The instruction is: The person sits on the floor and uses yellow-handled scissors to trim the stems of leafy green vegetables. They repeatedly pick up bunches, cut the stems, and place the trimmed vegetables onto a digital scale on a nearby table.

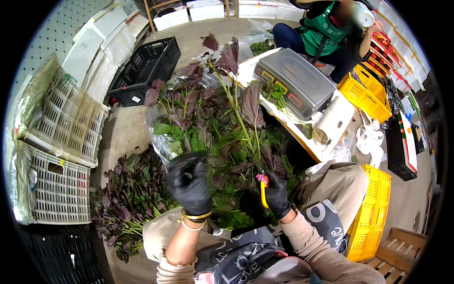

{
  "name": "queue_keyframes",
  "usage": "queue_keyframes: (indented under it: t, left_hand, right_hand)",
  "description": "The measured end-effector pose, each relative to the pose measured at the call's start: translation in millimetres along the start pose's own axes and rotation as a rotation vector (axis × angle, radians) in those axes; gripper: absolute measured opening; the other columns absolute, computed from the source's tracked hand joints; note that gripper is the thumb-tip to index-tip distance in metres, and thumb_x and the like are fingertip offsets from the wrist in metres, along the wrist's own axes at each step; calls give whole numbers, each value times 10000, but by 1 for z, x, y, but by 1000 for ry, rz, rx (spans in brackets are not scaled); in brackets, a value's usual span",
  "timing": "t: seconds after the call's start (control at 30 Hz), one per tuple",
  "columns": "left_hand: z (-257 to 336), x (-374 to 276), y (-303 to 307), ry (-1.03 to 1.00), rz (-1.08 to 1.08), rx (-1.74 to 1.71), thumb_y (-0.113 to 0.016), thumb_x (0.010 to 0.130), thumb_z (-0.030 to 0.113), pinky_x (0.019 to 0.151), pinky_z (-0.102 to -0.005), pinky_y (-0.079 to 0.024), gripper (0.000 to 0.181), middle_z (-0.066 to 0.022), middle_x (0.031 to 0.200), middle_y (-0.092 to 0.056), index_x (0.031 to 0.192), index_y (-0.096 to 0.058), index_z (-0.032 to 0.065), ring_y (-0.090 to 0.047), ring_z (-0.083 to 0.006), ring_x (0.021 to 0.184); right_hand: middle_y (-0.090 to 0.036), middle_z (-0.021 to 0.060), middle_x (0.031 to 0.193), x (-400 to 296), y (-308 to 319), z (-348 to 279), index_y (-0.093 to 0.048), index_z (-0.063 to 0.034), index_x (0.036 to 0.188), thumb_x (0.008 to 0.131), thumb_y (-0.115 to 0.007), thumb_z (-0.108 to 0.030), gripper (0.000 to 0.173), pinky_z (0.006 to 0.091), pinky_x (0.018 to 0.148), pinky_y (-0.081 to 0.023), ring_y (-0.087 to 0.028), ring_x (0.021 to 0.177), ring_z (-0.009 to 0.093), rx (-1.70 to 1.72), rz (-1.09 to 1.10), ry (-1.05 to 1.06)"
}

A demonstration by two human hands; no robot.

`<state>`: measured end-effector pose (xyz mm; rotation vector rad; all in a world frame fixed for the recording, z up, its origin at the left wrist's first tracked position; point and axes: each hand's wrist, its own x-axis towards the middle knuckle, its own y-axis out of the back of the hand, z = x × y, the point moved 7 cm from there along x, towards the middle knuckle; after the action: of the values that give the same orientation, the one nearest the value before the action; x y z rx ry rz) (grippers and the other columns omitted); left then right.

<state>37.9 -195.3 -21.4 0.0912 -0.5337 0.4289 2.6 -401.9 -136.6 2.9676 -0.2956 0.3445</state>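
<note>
My right hand, in a black glove, grips a yellow-handled cutting tool with something pink at its top. A long leafy stem with purple leaves rises beside this hand; whether the fingers hold it is unclear. My left hand, also black-gloved and slightly blurred, is raised with curled fingers over the leaves; I cannot tell whether it holds anything. Before me lies a big heap of purple-and-green perilla-like leaves, partly on clear plastic. A second pile of leafy stems lies on the floor at the left.
A lidded scale and a plastic roll rest on a white foam surface at right. Black, white and yellow crates stand around. A person in a green apron sits at the far right, lifting a white bowl.
</note>
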Motion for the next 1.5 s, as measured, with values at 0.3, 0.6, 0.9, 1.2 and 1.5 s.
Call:
queue_keyframes:
  t: [0.3,0.6,0.9,1.2,1.5]
  left_hand:
    - [-63,-21,-60,208,-541,110,-523,640,-67,620,-260,-425,313,-77,860,-542,942,-513,18,-523,-158,696]
    - [-1,-33,-66,-679,-596,882,-550,599,72,525,-326,-353,353,-46,931,-546,948,-566,126,-461,-211,588]
    - [-36,-86,-78,-626,-852,607,-521,636,95,491,-346,-371,274,-102,594,-489,905,-566,79,-475,-249,538]
    - [-37,-47,-83,-101,-664,392,-592,599,63,665,-365,-402,419,-112,887,-554,1007,-501,96,-527,-276,735]
    - [-5,-16,-70,-398,-486,666,-633,564,104,865,-379,-315,587,-138,1155,-397,1115,-429,86,-384,-275,1066]
  right_hand:
    - [-541,35,862,-8,-8,-2,-470,0,1046,662,-584,41,403,231,695,-400,-490,763,95,107,-203,28]
    - [-583,84,841,-2,-6,-14,-497,5,987,696,-597,-57,313,258,694,-439,-550,734,131,176,-211,-120]
    - [-520,121,844,8,21,-9,-499,8,976,679,-557,-4,302,276,673,-415,-509,752,200,-484,-78,169]
    - [-465,21,542,5,34,2,-469,1,873,828,-389,-108,142,189,375,-303,-427,416,85,790,-238,-300]
    - [-335,-11,369,-11,5,-8,-421,-48,921,804,-366,-115,146,204,283,-218,-300,262,89,1074,-283,-650]
